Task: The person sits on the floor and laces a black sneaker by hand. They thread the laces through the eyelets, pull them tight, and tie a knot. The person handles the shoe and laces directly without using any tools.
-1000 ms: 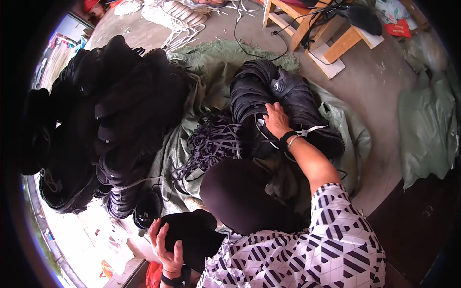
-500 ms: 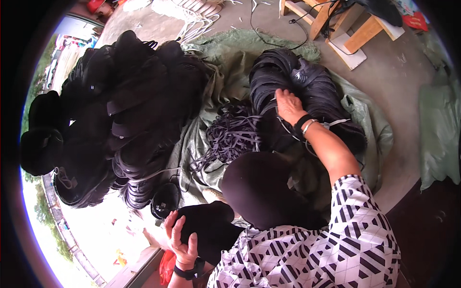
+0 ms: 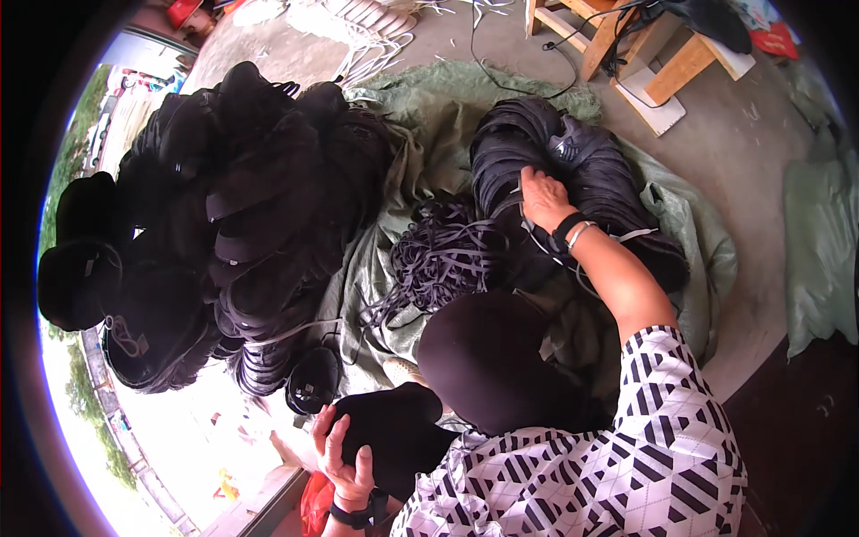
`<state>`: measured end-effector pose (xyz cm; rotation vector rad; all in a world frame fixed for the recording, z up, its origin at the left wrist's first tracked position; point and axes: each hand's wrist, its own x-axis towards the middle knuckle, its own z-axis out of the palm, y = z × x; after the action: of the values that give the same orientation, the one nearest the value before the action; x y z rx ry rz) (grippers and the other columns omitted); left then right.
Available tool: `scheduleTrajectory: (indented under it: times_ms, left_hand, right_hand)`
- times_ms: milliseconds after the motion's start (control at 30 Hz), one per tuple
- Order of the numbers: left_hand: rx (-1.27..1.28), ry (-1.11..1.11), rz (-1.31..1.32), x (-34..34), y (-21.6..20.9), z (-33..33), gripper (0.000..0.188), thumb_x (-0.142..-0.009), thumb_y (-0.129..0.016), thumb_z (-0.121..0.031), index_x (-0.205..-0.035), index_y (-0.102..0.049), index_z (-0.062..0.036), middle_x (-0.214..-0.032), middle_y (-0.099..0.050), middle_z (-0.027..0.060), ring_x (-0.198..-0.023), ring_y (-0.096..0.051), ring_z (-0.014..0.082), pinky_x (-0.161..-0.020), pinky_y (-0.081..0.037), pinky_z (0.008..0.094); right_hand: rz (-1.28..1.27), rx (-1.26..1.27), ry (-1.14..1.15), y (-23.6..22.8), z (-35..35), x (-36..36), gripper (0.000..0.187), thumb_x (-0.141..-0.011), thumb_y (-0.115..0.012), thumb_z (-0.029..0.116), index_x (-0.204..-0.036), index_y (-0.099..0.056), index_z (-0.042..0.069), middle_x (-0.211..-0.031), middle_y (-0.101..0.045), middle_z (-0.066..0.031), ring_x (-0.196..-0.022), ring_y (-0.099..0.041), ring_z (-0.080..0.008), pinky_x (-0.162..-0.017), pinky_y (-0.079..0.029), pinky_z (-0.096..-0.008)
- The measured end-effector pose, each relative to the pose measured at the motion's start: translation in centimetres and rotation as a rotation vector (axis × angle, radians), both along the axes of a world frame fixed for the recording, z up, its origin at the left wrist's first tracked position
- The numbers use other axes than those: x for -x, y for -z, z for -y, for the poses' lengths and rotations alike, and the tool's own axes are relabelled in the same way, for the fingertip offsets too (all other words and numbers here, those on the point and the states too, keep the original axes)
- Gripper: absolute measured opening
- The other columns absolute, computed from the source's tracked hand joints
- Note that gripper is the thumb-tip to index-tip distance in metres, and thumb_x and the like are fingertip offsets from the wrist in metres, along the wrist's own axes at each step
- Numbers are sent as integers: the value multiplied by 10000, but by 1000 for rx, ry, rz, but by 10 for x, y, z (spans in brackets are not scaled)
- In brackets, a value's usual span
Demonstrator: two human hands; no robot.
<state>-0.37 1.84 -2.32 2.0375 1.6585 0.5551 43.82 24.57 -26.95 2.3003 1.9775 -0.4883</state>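
Note:
My right hand [image 3: 546, 199] rests on a long bundle of dark caps [image 3: 514, 148] packed edge to edge, its fingers bent and drawn together. Whatever lies under the fingertips is hidden; a thin pale tie [image 3: 539, 240] runs close by them. Left of that bundle lies a tangle of dark flat straps [image 3: 438, 259]. At the lower left my left hand [image 3: 344, 456] is raised with its fingers apart and nothing in it, beside my black-clad knee [image 3: 398, 425]. A large dark rounded form [image 3: 483, 362], perhaps my other knee, partly covers the straps.
A big heap of stacked black caps [image 3: 268, 188] fills the left side, with one loose cap [image 3: 313, 380] at its near end. Green woven sheeting [image 3: 407, 157] lies underneath. Wooden stool legs [image 3: 676, 76], a black cable [image 3: 479, 58] and a pale green sack [image 3: 819, 251] stand farther out.
The whole view has shifted slightly, so things sit a little lower and farther right. Both hands keep nearly the same pose and place.

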Motion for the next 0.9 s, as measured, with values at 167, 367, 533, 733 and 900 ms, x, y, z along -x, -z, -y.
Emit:
scheduleTrajectory:
  times_ms: [167,367,533,733,900]
  left_hand:
    - [16,-19,40,-3,-3,-3,512,-858,-607,-411,-1204,-603,-33,-1306,-515,215,-1242,-464,387,-1058,-334,502]
    - [12,-25,69,-4,0,-1,498,-853,-612,-396,-1186,-612,-26,-1301,-517,214,-1245,-456,394,-1063,-325,513]
    - [-7,-14,45,-4,-2,3,509,-878,-585,-423,-1201,-609,-30,-1308,-521,204,-1240,-471,362,-1060,-334,482]
    - [-10,-28,58,-9,-7,7,494,-852,-608,-400,-1176,-623,-27,-1296,-529,193,-1238,-462,377,-1056,-331,499]
    - [-53,38,20,-7,-9,12,521,-869,-578,-398,-1219,-602,-14,-1319,-507,196,-1242,-464,365,-1066,-332,452]
  right_hand:
    - [293,-260,-152,26,0,17,241,-851,-559,157,-1049,-610,29,-1037,-606,-121,-884,-603,-291,-716,-514,-432]
    - [234,-207,-79,35,2,23,274,-858,-547,142,-1101,-567,18,-996,-635,-149,-895,-629,-283,-675,-555,-400]
    - [118,-48,14,26,-1,9,253,-900,-526,139,-1119,-568,20,-1084,-595,-170,-943,-648,-307,-763,-569,-384]
    - [156,-153,-125,2,2,39,265,-860,-549,105,-1100,-606,8,-1070,-596,-204,-1003,-608,-335,-791,-546,-372]
    - [30,-352,-353,-85,4,47,358,-845,-518,65,-1202,-523,32,-1137,-568,-192,-1018,-588,-319,-770,-543,-388]
